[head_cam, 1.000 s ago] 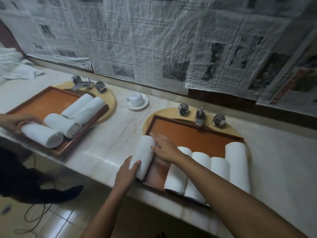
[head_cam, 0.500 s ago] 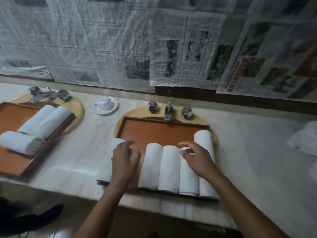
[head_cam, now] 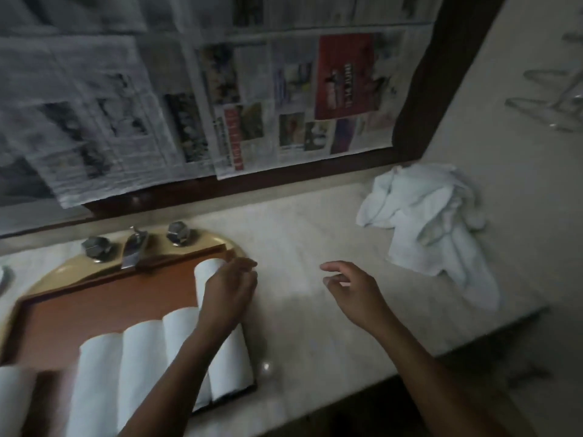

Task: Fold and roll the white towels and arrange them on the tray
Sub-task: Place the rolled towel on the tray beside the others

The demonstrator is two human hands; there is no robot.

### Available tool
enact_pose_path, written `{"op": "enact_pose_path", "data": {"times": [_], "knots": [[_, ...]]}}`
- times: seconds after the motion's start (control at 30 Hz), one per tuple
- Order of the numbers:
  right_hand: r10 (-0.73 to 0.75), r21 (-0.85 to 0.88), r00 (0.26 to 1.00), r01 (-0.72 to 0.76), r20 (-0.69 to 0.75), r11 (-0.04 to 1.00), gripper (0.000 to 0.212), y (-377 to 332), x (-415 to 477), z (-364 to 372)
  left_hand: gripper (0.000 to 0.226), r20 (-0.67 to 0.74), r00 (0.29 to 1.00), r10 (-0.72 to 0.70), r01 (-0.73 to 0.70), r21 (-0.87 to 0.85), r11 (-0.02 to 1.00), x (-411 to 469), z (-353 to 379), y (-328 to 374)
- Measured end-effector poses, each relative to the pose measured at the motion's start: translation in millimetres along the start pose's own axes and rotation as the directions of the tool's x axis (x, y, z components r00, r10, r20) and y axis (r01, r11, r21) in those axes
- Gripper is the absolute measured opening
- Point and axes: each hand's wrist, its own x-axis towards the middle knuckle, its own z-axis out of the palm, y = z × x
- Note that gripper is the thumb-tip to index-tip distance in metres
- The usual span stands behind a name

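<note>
left hand (head_cam: pixel 228 293) gripping rolled towel (head_cam: pixel 235 367), right hand (head_cam: pixel 350 291) slack

The left hand (head_cam: pixel 228 291) hides the middle of the rightmost rolled white towel (head_cam: pixel 232 364). The leftmost white towel roll (head_cam: pixel 14 402) is cut off at the left edge. Blur leaves the grey newspaper sheets (head_cam: pixel 94 105) unreadable.

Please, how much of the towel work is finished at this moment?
Done: four rolled towels lie side by side on the tray. In hand: the left hand rests on the rightmost roll; the right hand, open, hovers over the counter. Left: the crumpled towel pile beyond it is not yet folded.
</note>
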Motion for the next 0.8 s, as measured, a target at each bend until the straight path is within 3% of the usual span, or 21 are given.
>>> {"op": "enact_pose_path", "data": {"times": [0.23, 0.4, 0.53, 0.63, 0.7, 0.8], "knots": [[0.078, -0.034, 0.981, -0.085, -0.177, 0.996, 0.022, 74, 54, -111, 0.015, 0.109, 0.993, 0.048, -0.040, -0.072, 0.997, 45, 132, 86], [0.161, -0.020, 0.885, -0.189, -0.436, 0.982, 0.021, 121, 121, -177, 0.021, 0.153, 0.986, 0.061, -0.040, -0.136, 0.990, 61, 203, 141], [0.265, -0.025, 0.767, -0.343, -0.585, 0.939, 0.058, 154, 186, -216, 0.021, 0.191, 0.980, 0.048, -0.021, -0.143, 0.990, 68, 242, 169], [0.351, -0.026, 0.738, -0.446, -0.577, 0.895, 0.075, 167, 219, -229, 0.021, 0.196, 0.980, 0.043, -0.017, -0.134, 0.991, 71, 254, 178], [0.424, 0.026, 0.712, -0.497, -0.560, 0.868, 0.071, 179, 237, -239, 0.022, 0.198, 0.979, 0.042, -0.018, -0.122, 0.992, 76, 258, 178], [0.445, 0.006, 0.733, -0.516, -0.514, 0.857, 0.040, 191, 247, -260, 0.022, 0.184, 0.982, 0.033, -0.016, -0.096, 0.995, 84, 257, 171]]}}
